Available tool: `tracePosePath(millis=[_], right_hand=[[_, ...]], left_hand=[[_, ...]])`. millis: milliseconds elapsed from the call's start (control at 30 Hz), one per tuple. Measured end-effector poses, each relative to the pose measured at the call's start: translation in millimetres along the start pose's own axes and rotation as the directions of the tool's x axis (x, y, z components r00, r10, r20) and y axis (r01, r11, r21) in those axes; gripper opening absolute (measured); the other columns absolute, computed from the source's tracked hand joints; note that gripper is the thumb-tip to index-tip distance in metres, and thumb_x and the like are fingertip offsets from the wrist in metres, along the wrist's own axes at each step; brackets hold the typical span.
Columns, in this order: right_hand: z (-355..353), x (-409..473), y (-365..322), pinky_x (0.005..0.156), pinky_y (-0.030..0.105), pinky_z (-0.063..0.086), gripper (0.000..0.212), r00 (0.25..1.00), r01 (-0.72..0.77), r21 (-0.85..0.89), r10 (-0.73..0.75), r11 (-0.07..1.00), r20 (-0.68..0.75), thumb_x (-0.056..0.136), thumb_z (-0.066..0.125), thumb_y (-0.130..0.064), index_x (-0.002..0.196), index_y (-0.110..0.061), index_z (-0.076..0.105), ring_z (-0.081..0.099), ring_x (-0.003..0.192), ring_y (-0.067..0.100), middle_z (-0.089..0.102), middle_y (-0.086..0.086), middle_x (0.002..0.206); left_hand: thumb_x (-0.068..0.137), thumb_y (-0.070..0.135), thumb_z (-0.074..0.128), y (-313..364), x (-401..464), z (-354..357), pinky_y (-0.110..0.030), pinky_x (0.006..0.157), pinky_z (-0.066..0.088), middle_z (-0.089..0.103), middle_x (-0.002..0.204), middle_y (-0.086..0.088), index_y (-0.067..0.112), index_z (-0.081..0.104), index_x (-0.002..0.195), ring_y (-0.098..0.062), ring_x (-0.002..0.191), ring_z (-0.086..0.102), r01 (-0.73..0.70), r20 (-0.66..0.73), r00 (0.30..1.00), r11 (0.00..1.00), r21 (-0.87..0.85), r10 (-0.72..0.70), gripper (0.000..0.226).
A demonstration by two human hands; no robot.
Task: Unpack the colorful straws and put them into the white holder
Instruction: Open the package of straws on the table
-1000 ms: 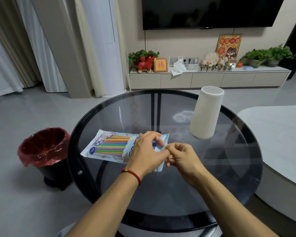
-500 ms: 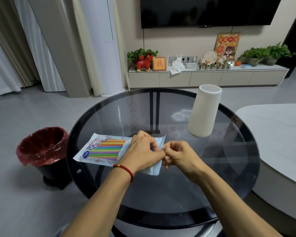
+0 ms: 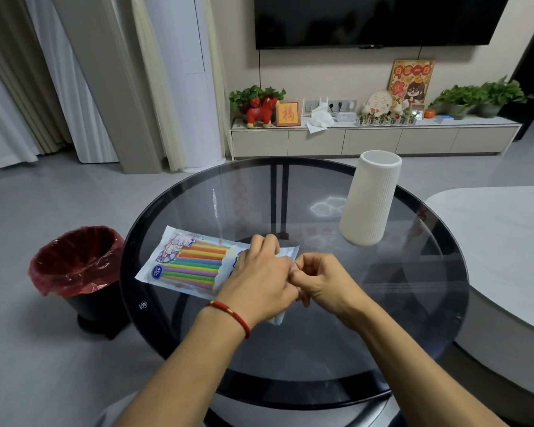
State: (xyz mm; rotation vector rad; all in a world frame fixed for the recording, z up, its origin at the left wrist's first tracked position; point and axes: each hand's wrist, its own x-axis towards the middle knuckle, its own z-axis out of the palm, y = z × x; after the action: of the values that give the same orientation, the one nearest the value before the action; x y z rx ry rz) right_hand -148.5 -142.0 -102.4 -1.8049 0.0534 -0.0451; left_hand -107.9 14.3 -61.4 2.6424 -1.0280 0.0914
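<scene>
Shifted a little since the earlier frames: flat plastic packet of colourful straws swung slightly on the glass, far-left corner nearer the rim, both hands closed in tighter over its right end.

Head view, the only one. Packet flat on the round dark glass table, left of centre, striped straws showing through a clear window, white printed ends. Left hand, red cord bracelet at the wrist, laid over the packet's right portion, fingers curled and pinching the sealed edge. Right hand hard against it, fingers curled, thumb and forefinger seemingly nipping the same edge; actual contact hidden behind the left knuckles, so not certain. Still sealed by the look of it, no straw out.

Tall white ribbed cylindrical holder upright on the far right of the table, well apart from the packet, mouth open. Red-lined black waste bin on the floor beside the table's left edge.

Handling, as a judgement: thin film, light, slippery, likely to stretch before tearing; best pinched close together at the seal or a notch. Straws light, hollow, easily crushed or scattered; best gathered loosely as a bundle around the middle and dropped in end first.
</scene>
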Motion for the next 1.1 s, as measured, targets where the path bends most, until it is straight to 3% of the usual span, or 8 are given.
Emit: tracePosePath(millis=[267, 433, 567, 667, 733, 867, 1033, 1100], right_hand=[[-6, 0, -1, 0.047, 0.026, 0.037, 0.031, 0.979, -0.136, -0.013, 0.137, 0.991, 0.152, 0.093, 0.052, -0.022, 0.064, -0.014, 0.062, 0.046, 0.053, 0.013, 0.054, 0.005, 0.06], [-13, 6, 8, 0.055, 0.033, 0.044, 0.031, 0.994, -0.108, -0.518, 0.097, 0.849, -0.048, 0.084, 0.067, -0.023, 0.06, -0.003, 0.071, 0.048, 0.05, 0.011, 0.068, 0.02, 0.062], [-12, 5, 12, 0.052, 0.025, 0.044, 0.037, 0.995, -0.095, -0.505, 0.067, 0.858, -0.074, 0.086, 0.065, -0.024, 0.051, -0.015, 0.065, 0.048, 0.043, 0.003, 0.065, 0.002, 0.049], [-16, 6, 12, 0.053, 0.026, 0.044, 0.036, 0.993, -0.118, -0.452, 0.092, 0.884, -0.08, 0.087, 0.061, -0.026, 0.057, -0.007, 0.062, 0.049, 0.043, 0.003, 0.064, -0.01, 0.047], [-20, 4, 14, 0.055, 0.032, 0.046, 0.037, 0.992, -0.115, -0.415, 0.081, 0.903, -0.099, 0.085, 0.06, -0.03, 0.061, -0.001, 0.059, 0.046, 0.046, 0.006, 0.063, -0.004, 0.048], [-19, -3, 22, 0.062, 0.042, 0.052, 0.039, 0.956, -0.019, -0.613, -0.165, 0.79, -0.242, 0.079, 0.076, -0.049, 0.094, -0.019, 0.057, 0.056, 0.064, 0.017, 0.063, -0.005, 0.078], [-13, 0, 18, 0.06, 0.045, 0.056, 0.019, 0.791, 0.286, -0.71, -0.577, 0.643, -0.204, 0.085, 0.083, -0.007, 0.093, -0.014, 0.067, 0.056, 0.068, 0.021, 0.061, -0.001, 0.093], [-12, 0, 15, 0.059, 0.037, 0.054, 0.022, 0.751, 0.308, -0.583, -0.569, 0.751, -0.336, 0.082, 0.079, 0.005, 0.083, -0.012, 0.065, 0.057, 0.065, 0.02, 0.064, 0.001, 0.08]], left_hand=[[0.085, 0.019, 0.059, 6, 3, 12, -0.034, 0.092, 0.043, 0.048, 0.114, 0.0, 0.017, 0.043, 0.07, -0.017, 0.106, 0.039, -0.012, -0.08, 0.997, 0.982, -0.189, -0.003, 0.022], [0.086, 0.013, 0.054, -6, 6, -2, -0.043, 0.083, 0.047, 0.06, 0.097, -0.006, 0.019, 0.039, 0.069, -0.023, 0.092, 0.054, -0.018, -0.182, 0.983, 0.961, -0.275, -0.034, 0.023], [0.093, 0.039, 0.055, -21, 5, 2, -0.054, 0.116, 0.021, 0.061, 0.128, 0.005, 0.025, 0.041, 0.09, -0.016, 0.119, 0.055, -0.05, 0.113, 0.99, 0.955, -0.291, 0.087, 0.02], [0.063, 0.076, 0.069, -33, 0, 7, -0.052, 0.119, 0.015, 0.036, 0.147, 0.013, 0.038, 0.022, 0.139, -0.013, 0.136, 0.034, -0.11, 0.252, 0.957, 0.985, -0.131, 0.141, 0.097], [0.059, 0.065, 0.076, -38, 2, 11, -0.06, 0.12, 0.006, 0.03, 0.153, 0.01, 0.037, 0.003, 0.15, -0.012, 0.144, 0.024, -0.171, 0.231, 0.958, 0.985, -0.005, 0.167, 0.12], [0.061, 0.042, 0.075, -42, 5, 15, -0.061, 0.119, 0.011, 0.052, 0.132, 0.004, 0.031, 0.011, 0.149, -0.019, 0.129, 0.043, -0.128, 0.17, 0.977, 0.992, -0.005, 0.127, 0.11], [0.06, 0.046, 0.071, -49, 6, 19, -0.047, 0.114, 0.024, 0.054, 0.128, 0.007, 0.03, 0.025, 0.144, -0.018, 0.116, 0.048, -0.145, 0.137, 0.981, 0.989, 0.018, 0.141, 0.097], [0.06, 0.045, 0.071, -52, 10, 16, -0.039, 0.1, 0.034, 0.054, 0.118, 0.01, 0.033, 0.035, 0.133, -0.017, 0.106, 0.05, -0.154, 0.107, 0.983, 0.986, 0.059, 0.147, 0.083]])
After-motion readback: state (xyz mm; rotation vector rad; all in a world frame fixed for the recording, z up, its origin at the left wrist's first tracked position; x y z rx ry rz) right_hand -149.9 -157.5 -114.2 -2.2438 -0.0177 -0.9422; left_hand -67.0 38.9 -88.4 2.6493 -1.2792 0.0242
